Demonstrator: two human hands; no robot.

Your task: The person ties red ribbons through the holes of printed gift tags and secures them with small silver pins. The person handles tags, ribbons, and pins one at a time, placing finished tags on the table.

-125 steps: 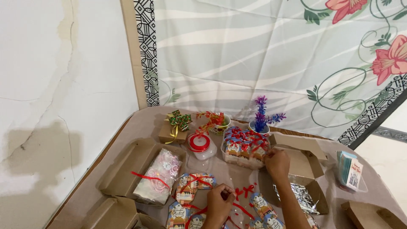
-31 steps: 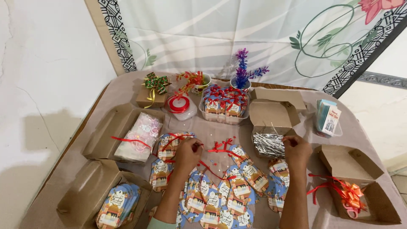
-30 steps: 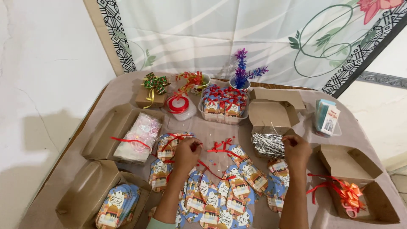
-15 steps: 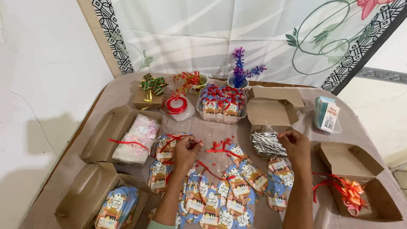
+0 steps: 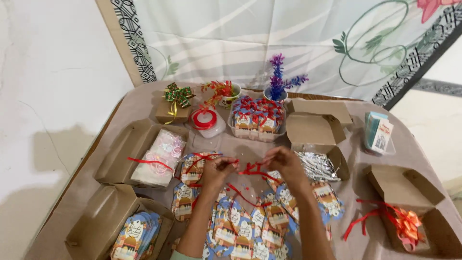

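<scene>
Both forearms reach up from the near edge of the table (image 5: pixel 144 103) and meet over its middle; the left hand (image 5: pixel 215 169) is curled, knuckles up, its fingertips pinched together on a strand of red ribbon (image 5: pixel 251 169); the right hand (image 5: pixel 285 162) is bent at the wrist, its fingers closed on the same ribbon from the other side, so the ribbon hangs bunched between the two hands, just above the spread of printed gift tags (image 5: pixel 243 226) along the near edge; a brown box holding silver foil (image 5: pixel 317 166) lies just right of the right hand; a clear tub of wrapped packets (image 5: pixel 257 120) stands toward the far edge, behind the hands.
</scene>
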